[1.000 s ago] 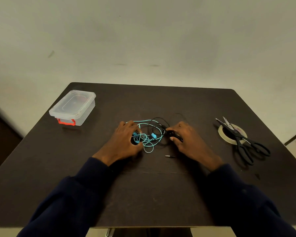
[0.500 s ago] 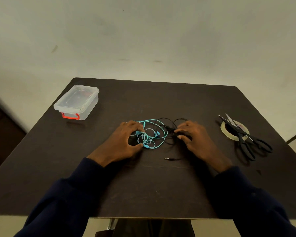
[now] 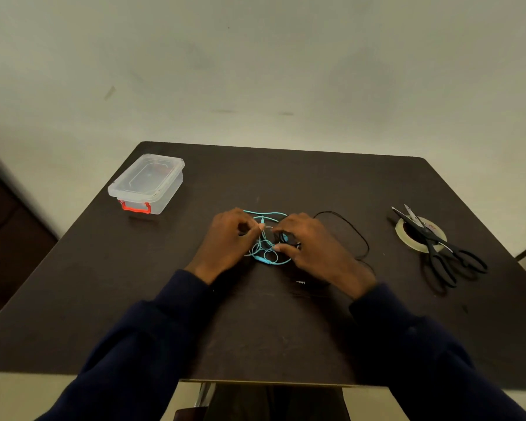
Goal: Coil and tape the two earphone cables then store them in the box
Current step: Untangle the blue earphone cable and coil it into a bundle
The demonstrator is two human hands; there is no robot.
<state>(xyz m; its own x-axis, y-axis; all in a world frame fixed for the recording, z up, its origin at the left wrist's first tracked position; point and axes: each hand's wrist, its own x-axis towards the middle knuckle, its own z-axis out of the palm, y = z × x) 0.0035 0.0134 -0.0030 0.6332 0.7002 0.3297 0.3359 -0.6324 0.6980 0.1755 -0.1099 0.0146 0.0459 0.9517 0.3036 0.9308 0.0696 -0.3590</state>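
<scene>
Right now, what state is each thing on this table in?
box, lid on, closed.
teal earphone cable, tangled, not coiled.
black earphone cable, loose, not coiled, mixed in with the teal one.
tape roll, flat under the scissors.
scissors, blades slightly apart, lying across the roll.
left hand, pinches the teal cable.
right hand, grips the black cable.

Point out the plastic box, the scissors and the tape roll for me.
plastic box (image 3: pixel 148 177), head view, on its clear lid.
scissors (image 3: pixel 428 233), head view, near the blade pivot.
tape roll (image 3: pixel 401 235), head view, on its left rim.
</scene>
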